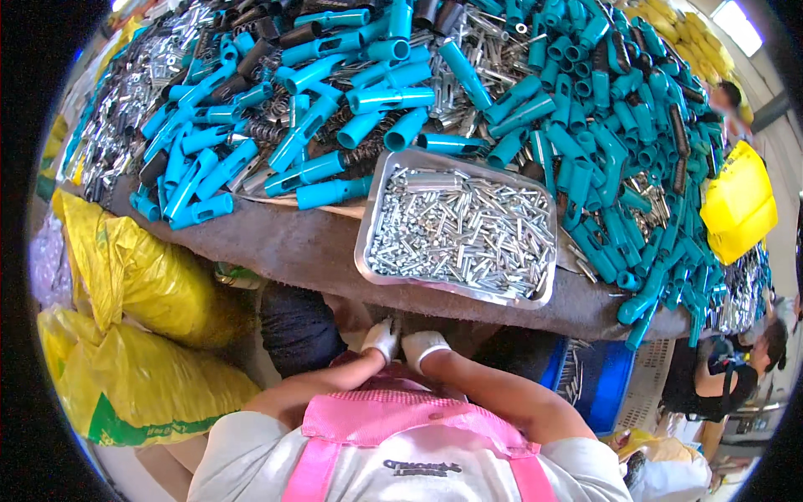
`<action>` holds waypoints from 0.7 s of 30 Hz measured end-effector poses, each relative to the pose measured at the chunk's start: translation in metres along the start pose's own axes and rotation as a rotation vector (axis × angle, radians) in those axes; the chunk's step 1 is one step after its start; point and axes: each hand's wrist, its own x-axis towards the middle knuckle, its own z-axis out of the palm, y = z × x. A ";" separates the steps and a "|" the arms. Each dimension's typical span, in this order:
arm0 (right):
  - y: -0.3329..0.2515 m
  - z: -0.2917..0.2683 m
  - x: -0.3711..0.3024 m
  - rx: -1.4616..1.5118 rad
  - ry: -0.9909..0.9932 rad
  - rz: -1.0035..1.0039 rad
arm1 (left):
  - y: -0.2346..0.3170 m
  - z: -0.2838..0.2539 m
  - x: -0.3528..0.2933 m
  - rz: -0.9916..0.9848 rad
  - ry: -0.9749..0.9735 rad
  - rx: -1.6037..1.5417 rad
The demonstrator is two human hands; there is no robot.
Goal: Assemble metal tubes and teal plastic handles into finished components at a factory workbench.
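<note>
Both gloved hands, left hand (381,338) and right hand (422,345), meet below the near table edge (318,251), under the metal tray (456,226) of pins, grips too small to tell

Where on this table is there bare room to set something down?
Bare grey tabletop runs along the near edge, between the blue tubes and the metal tray. A thin strip lies right of the tray. Everything behind is heaped with tubes and metal parts. Both gloved hands, left hand and right hand, sit below the edge.
</note>
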 end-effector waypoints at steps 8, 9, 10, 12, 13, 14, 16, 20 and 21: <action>-0.012 0.006 0.004 0.028 0.067 0.096 | -0.013 0.011 0.000 -0.086 -0.023 0.028; -0.009 0.007 0.004 0.060 0.046 0.108 | -0.015 0.015 0.003 -0.072 -0.029 0.032; -0.006 0.008 0.003 0.009 0.031 0.084 | -0.017 0.018 0.004 -0.033 -0.034 0.029; -0.002 0.009 0.000 -0.018 0.019 0.029 | -0.020 0.019 0.009 0.076 0.012 0.016; -0.001 0.010 -0.001 -0.052 0.035 0.045 | -0.020 0.018 0.010 0.137 0.078 0.029; -0.001 0.012 -0.003 -0.007 0.131 0.039 | -0.020 0.015 0.011 0.162 0.130 0.047; -0.006 0.018 -0.004 0.092 0.151 0.108 | -0.018 0.010 0.007 0.025 0.012 0.036; -0.012 0.031 -0.007 0.088 0.176 0.062 | -0.009 -0.003 -0.002 0.191 0.103 0.156; -0.012 0.033 -0.006 0.005 0.244 0.087 | -0.008 -0.006 -0.005 0.170 0.142 0.040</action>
